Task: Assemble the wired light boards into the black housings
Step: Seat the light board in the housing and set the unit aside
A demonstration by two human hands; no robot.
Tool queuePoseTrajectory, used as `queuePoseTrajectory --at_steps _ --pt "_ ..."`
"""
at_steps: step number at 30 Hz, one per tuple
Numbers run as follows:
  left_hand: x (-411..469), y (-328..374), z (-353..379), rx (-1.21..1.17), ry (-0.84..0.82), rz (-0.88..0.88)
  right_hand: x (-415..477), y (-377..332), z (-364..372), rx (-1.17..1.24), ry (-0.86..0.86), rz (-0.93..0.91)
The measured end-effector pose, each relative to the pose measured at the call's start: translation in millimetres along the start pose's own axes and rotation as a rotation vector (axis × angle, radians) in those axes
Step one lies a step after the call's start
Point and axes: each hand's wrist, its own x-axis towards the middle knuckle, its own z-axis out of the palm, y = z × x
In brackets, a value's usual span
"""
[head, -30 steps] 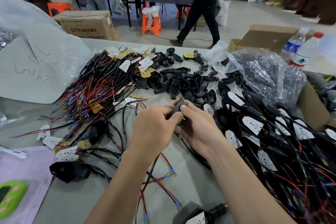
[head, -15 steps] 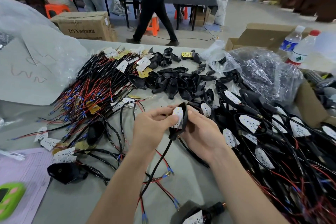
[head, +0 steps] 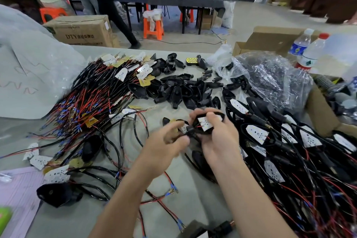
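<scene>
My right hand (head: 220, 139) grips a black housing (head: 212, 121) with a white light board (head: 205, 122) lying in its open face, thumb pressing on the board. My left hand (head: 166, 141) pinches the black wire stub at the housing's neck, just left of it. Empty black housings (head: 183, 92) lie heaped in the middle of the table. Loose wired boards with red and black leads (head: 92, 98) sprawl at the left. Finished housings with boards and wires (head: 289, 141) pile up at the right.
A grey table (head: 193, 189) carries everything. A crumpled clear bag (head: 270, 79) and open cardboard boxes sit back right, with two water bottles (head: 309, 50). A large plastic sheet (head: 29, 63) covers the left. Pink paper (head: 17, 199) lies front left. People stand at far tables.
The housing has turned so the white board faces up and shifted right into my right hand. My left hand has slid down to the wire end. The walking person has moved left.
</scene>
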Motion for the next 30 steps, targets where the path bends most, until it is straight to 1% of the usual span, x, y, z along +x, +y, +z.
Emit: queuePoseTrajectory --at_steps 2,4,6,8,10,11,12,13,14,16,17,18,19,21,22,23,24,26,27,28,29,30 --pt "-8 -14 -16 0.040 -0.078 -0.102 2 -15 -4 0.074 0.019 -0.077" --pt "-15 -19 -44 0.084 -0.068 -0.146 2 -30 -14 0.003 0.032 -0.108" --pt "-21 -17 -80 0.187 0.003 -0.141 -2 -37 -27 -0.225 0.040 -0.149" --pt "-22 -7 -112 0.391 0.143 -0.124 -9 -34 -41 -0.513 0.022 -0.166" --pt "-17 2 -130 0.592 0.253 -0.061 -18 -27 -50 -0.879 -0.017 -0.148" --pt "-13 7 -132 0.636 0.251 -0.013 -21 -23 -51 -1.052 -0.032 -0.155" --pt "-8 14 -128 0.648 0.199 0.017 -23 -19 -47 -1.162 -0.054 -0.180" --pt "-3 21 -123 0.633 0.112 0.024 -26 -15 -40 -1.196 -0.103 -0.213" --pt "0 29 -116 0.632 0.014 0.015 -30 -10 -30 -1.169 -0.193 -0.228" --pt "9 42 -100 0.615 -0.145 0.062 -34 6 -4 -1.094 -0.409 -0.172" --pt "13 46 -92 0.573 -0.162 0.122 -35 13 8 -1.086 -0.471 -0.138" --pt "17 49 -83 0.536 -0.098 0.189 -33 20 19 -1.048 -0.493 -0.109" --pt "22 46 -76 0.548 0.051 0.273 -30 24 27 -0.983 -0.470 -0.086" --pt "26 38 -60 0.667 0.562 0.417 -20 27 36 -0.812 -0.323 -0.020" --pt "25 33 -52 0.681 0.789 0.415 -15 27 37 -0.724 -0.247 0.022" --pt "25 28 -46 0.623 0.878 0.351 -11 26 38 -0.632 -0.201 0.061" --pt "28 25 -40 0.478 0.808 0.230 -6 26 39 -0.558 -0.188 0.100" --pt "42 19 -33 0.005 0.457 -0.043 -4 26 41 -0.548 -0.261 0.179" --pt "49 18 -29 -0.228 0.317 -0.136 -5 26 41 -0.573 -0.325 0.241" --pt "56 17 -28 -0.391 0.241 -0.181 -7 25 41 -0.617 -0.382 0.307" --pt "62 15 -26 -0.469 0.215 -0.194 -7 24 39 -0.690 -0.414 0.343" --pt "68 11 -26 -0.499 0.215 -0.187 -3 22 35 -0.829 -0.416 0.300"
